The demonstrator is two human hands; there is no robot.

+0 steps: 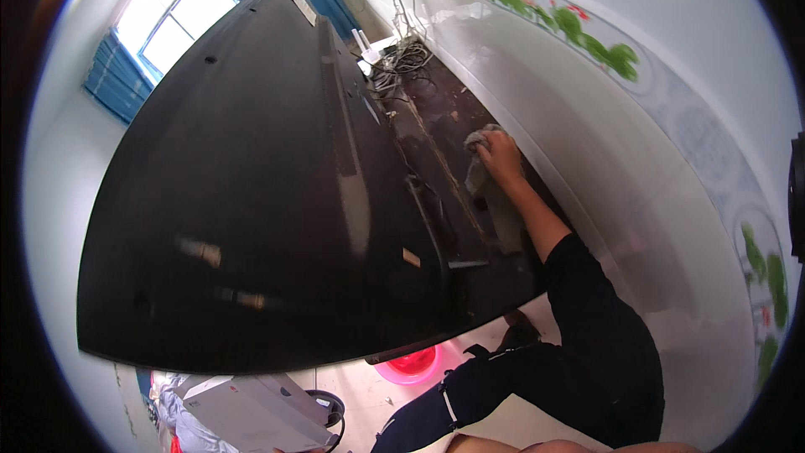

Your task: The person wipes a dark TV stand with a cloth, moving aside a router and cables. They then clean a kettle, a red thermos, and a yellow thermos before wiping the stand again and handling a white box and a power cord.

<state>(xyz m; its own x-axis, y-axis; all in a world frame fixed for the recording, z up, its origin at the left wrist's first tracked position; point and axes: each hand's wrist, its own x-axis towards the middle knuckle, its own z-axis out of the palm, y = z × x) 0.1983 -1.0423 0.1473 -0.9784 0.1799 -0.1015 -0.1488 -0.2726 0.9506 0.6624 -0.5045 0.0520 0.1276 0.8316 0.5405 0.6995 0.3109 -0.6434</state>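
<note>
My right hand (501, 154) grips a crumpled grey cloth (476, 181), pressed on the dark wooden top of a cabinet (449, 114) close to the wall. Worn streaks and small bits of debris mark that surface. To the left of the hand rises the large black back of a television (251, 170), which hides much of the cabinet. I cannot make out my left hand anywhere in the picture.
Tangled cables (405, 63) and a white router (371, 53) lie at the cabinet's far end. The tiled wall (566, 157) borders the right side. On the floor are a pink basin (412, 366) and a white box (258, 412). Blue curtains (116, 75) flank a window.
</note>
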